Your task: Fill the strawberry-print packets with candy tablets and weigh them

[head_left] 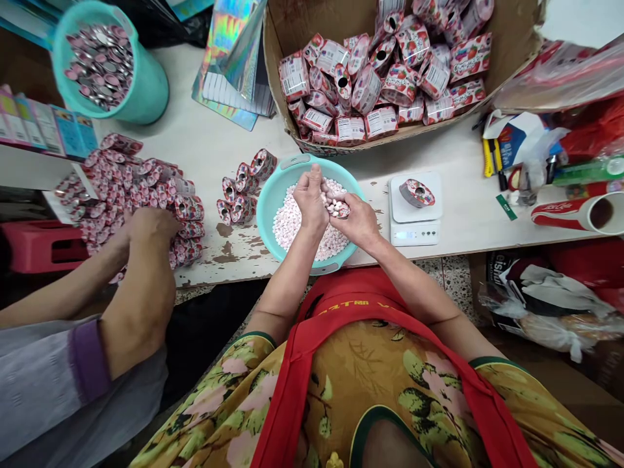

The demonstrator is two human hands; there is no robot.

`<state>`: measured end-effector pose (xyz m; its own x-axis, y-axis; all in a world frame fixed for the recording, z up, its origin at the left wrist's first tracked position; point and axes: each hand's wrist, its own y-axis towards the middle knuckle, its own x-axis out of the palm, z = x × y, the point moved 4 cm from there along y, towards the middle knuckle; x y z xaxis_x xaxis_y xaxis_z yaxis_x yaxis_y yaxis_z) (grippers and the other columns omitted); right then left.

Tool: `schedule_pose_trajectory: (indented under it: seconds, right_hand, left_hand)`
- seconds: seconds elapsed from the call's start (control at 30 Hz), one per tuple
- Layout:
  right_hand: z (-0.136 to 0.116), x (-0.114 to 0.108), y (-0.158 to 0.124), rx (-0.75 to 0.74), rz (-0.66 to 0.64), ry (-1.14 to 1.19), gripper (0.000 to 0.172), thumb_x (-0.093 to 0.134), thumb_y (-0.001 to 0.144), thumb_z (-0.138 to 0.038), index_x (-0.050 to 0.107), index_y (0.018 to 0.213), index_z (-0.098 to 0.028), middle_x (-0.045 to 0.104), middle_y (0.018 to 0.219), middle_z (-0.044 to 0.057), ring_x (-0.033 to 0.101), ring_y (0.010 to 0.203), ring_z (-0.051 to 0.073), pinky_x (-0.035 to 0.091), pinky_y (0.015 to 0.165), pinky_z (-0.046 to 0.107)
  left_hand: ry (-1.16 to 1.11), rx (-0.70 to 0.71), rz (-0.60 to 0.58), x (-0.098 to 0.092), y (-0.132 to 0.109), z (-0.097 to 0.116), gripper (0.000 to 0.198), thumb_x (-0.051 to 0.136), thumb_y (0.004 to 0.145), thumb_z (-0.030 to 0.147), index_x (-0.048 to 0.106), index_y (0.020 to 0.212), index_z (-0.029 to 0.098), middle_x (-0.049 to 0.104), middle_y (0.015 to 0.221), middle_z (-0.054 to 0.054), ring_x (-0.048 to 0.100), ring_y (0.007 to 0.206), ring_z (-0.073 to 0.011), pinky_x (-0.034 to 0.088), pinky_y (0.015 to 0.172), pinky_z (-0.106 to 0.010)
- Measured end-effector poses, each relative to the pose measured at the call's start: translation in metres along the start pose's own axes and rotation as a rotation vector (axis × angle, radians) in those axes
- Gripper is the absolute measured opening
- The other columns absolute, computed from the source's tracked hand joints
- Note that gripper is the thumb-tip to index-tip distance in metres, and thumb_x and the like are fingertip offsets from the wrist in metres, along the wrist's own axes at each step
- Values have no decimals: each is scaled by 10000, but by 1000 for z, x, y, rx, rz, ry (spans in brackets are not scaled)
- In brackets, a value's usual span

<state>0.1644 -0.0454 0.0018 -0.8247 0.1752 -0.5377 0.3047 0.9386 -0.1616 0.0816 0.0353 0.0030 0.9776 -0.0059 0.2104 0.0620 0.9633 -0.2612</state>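
Note:
A round turquoise basin (266, 214) holds many small pale pink candies (292, 224). Over it, my left hand (312, 198) is closed, fingers curled, beside a small strawberry-print container (340, 209) heaped with candies. My right hand (358, 221) grips this container from the right, thumb and fingers around its edge. Whether the left fingers hold candies is hidden. To the right, a similar container (417, 193) rests on a white digital scale (415, 224). Several more containers (244, 188) stand just left of the basin.
A large cardboard box (277, 97) of wrapped containers stands behind the basin. At left, another person's hands (151, 227) touch a container pile (121, 188). A turquoise bucket (151, 88) stands back left; a red cup (560, 214) lies at right.

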Motion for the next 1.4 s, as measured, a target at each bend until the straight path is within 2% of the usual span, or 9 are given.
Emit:
schedule_pose_trajectory:
  seconds: [0.1, 0.3, 0.57, 0.87, 1.1, 1.2, 1.4]
  right_hand:
    - [4, -2, 2, -34, -2, 47, 336, 675, 721, -231, 661, 1057, -221, 704, 1082, 40, 654, 1006, 243, 502, 882, 357]
    - [16, -4, 3, -24, 30, 88, 285, 667, 713, -235, 651, 997, -224, 707, 1020, 36, 652, 947, 234, 502, 851, 352]
    - [23, 3, 6, -71, 55, 269, 341, 683, 682, -238, 647, 1020, -222, 701, 1040, 22, 653, 962, 215, 497, 880, 335]
    - [21, 0, 4, -79, 50, 330, 304, 663, 694, -253, 655, 995, -214, 695, 998, 13, 644, 923, 195, 485, 866, 309]
    - [27, 3, 5, -81, 55, 343, 268, 658, 701, -256, 637, 964, -210, 689, 969, 9, 636, 889, 186, 481, 837, 292]
    - [31, 5, 6, -67, 58, 337, 292, 674, 706, -265, 637, 992, -217, 692, 1011, 13, 642, 936, 192, 486, 861, 297]
    - [29, 1, 5, -60, 45, 347, 300, 686, 735, -261, 639, 1030, -241, 700, 1075, 7, 648, 1009, 186, 483, 911, 292]
  left_hand:
    - [9, 0, -1, 2, 1, -2, 498, 645, 806, 662, 511, 700, 194, 404, 521, 76, 362, 408, -42, 297, 404, -190]
    - [29, -72, -92, 14, -7, -5, 478, 650, 820, 638, 518, 685, 199, 396, 515, 66, 379, 407, -51, 289, 395, -200]
    - [51, -67, -5, 15, -6, 1, 487, 569, 850, 687, 574, 768, 207, 388, 537, 51, 441, 467, -81, 343, 433, -207]
    - [48, -82, -48, 17, -4, 5, 462, 559, 908, 603, 513, 685, 201, 322, 526, 65, 282, 399, -46, 225, 378, -211]
    - [62, -88, -105, 25, -11, 4, 466, 605, 879, 600, 488, 662, 206, 342, 508, 66, 327, 401, -55, 261, 387, -214]
    - [82, -45, -77, 25, -10, 1, 487, 612, 852, 633, 476, 663, 206, 329, 515, 72, 353, 415, -55, 281, 404, -211]
    - [121, -10, -44, 32, -12, 0, 510, 600, 854, 646, 438, 659, 204, 317, 529, 78, 287, 404, -39, 233, 381, -214]
